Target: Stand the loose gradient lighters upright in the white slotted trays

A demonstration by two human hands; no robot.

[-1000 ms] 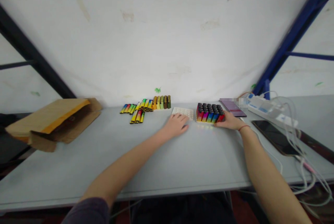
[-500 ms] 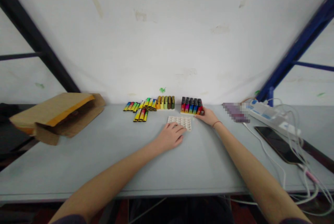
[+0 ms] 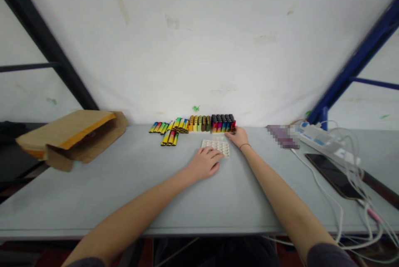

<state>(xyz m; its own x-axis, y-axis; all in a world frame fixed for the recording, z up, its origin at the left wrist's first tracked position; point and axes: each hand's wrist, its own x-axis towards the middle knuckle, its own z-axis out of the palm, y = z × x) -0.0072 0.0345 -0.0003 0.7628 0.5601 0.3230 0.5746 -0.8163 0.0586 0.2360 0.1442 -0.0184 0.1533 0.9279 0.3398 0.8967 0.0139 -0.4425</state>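
By the back wall [image 3: 199, 51], right hand [image 3: 237, 136] touches lighter block [image 3: 222, 123], grip unclear; left hand [image 3: 204, 163] lies spread on tray [image 3: 220, 147].

Both bare forearms stretch forward and draw together, the left hand [image 3: 204, 162] lying palm down with its fingers loosely spread and gripping nothing, the right hand [image 3: 237, 136] reaching farther out, its grip too small to tell.

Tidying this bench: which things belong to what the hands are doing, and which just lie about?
In hand: block of black-capped lighters at the right hand; white tray touching the left hand; loose lighters.
Lying about: brown envelope, power strip, phone.
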